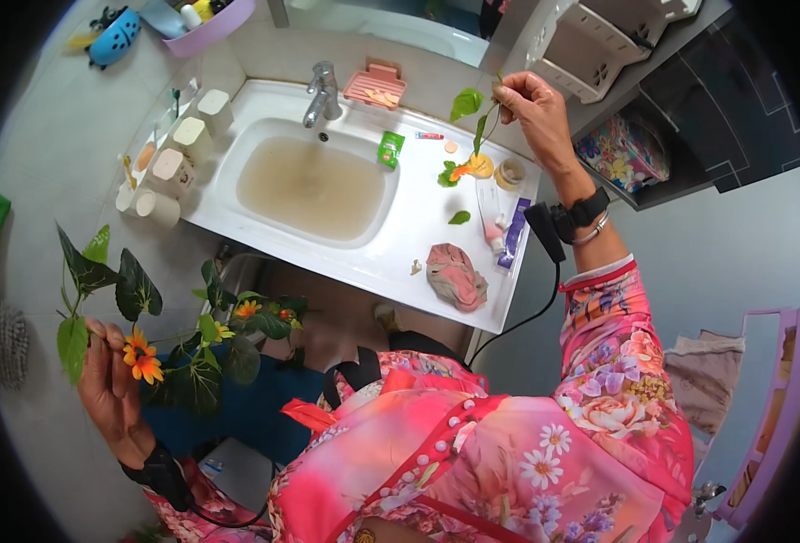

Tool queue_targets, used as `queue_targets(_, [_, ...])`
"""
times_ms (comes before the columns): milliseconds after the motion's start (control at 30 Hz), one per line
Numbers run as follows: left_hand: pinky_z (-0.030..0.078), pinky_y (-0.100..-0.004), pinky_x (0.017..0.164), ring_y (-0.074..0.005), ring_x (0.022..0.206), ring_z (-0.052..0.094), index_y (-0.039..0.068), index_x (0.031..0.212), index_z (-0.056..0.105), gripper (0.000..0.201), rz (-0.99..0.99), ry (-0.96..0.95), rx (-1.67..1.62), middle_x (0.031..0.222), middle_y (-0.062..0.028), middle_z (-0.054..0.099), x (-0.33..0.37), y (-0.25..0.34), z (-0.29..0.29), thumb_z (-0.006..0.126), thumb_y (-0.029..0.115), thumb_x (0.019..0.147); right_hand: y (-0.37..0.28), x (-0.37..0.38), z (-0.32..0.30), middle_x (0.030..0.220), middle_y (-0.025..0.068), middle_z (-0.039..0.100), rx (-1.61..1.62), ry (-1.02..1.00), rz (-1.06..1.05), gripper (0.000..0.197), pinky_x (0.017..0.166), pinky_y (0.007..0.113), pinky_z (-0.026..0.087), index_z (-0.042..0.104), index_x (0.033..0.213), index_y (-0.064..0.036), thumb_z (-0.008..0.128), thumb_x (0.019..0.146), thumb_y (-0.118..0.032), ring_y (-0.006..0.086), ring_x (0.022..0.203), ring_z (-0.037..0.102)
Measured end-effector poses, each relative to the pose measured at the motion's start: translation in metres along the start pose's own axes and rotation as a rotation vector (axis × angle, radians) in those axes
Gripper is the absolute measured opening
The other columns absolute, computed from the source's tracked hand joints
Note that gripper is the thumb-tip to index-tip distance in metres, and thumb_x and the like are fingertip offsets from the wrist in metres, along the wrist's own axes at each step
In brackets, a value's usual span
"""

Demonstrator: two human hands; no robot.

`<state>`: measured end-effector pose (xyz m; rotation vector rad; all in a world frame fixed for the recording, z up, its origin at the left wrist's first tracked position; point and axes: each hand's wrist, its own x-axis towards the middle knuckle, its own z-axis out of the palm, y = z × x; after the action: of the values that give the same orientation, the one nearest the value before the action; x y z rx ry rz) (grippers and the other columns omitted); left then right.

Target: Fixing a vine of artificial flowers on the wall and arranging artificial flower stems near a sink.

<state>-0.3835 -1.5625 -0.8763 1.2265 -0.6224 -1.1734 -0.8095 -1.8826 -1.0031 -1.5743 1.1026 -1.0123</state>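
At the left, my left hand [107, 385] is closed on a flower vine, its fingers pinched near an orange flower [143, 357]. The vine's dark green leaves [137, 288] rise above the hand, and more leaves and orange blooms hang to its right, in front of the sink cabinet. My right hand [534, 113] is raised over the counter's far right corner, fingertips pinching a thin green leafy sprig [466, 105]. Below it, an orange flower with green leaves [450, 173] lies beside a yellow round lid [480, 166]. A loose leaf [459, 217] rests on the white counter.
A white sink [228, 195] holds cloudy brownish water under a chrome faucet [324, 98]. On the counter lie a pink-grey cloth [457, 277], a tube [489, 217], a small jar [509, 174] and a green packet [390, 148]. Several cups [191, 138] line the left wall.
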Motion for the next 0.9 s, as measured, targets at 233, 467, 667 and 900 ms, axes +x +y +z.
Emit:
queue_targets(233, [0.035,-0.0188,0.067,-0.0092,0.076,0.041,0.001,0.100,0.049,0.010,0.285,0.058,0.462,0.085,-0.0040,0.045,-0.025,0.004,-0.004,0.047,0.002,0.090,-0.055,-0.009,0.040,0.073,0.0047,0.059,0.433,-0.171,0.093,0.009,0.053,0.020,0.045,0.058,0.084,-0.0020,0.062,0.083,-0.010,0.0090,0.057,0.052])
queue_targets(467, [0.026,-0.0108,0.036,-0.0003,0.041,0.032,0.002,0.095,0.046,0.010,0.089,0.094,-0.018,0.071,-0.0035,0.047,-0.040,0.030,0.017,0.045,0.011,0.092,-0.119,-0.031,0.096,0.075,0.0064,0.059,0.642,-0.416,0.107,0.008,0.054,0.020,0.043,0.056,0.085,-0.0011,0.058,0.086,-0.009,0.0097,0.058,0.051])
queue_targets(667, [0.026,-0.0118,0.037,-0.0002,0.040,0.030,0.004,0.095,0.047,0.009,0.028,-0.019,0.008,0.068,-0.0020,0.047,-0.044,0.040,0.022,0.044,0.012,0.092,-0.151,-0.046,0.134,0.079,0.0093,0.060,0.698,-0.645,0.066,0.008,0.059,0.022,0.045,0.057,0.087,-0.0001,0.059,0.085,-0.007,0.0109,0.058,0.052])
queue_targets(900, [0.027,-0.0142,0.037,-0.0005,0.039,0.034,0.004,0.091,0.048,0.011,0.000,-0.122,0.001,0.069,-0.0021,0.053,-0.036,0.045,0.023,0.048,0.015,0.092,-0.194,-0.067,0.164,0.079,0.0086,0.062,0.650,-0.747,0.045,0.009,0.059,0.023,0.046,0.059,0.087,0.0014,0.060,0.084,-0.007,0.0107,0.062,0.055])
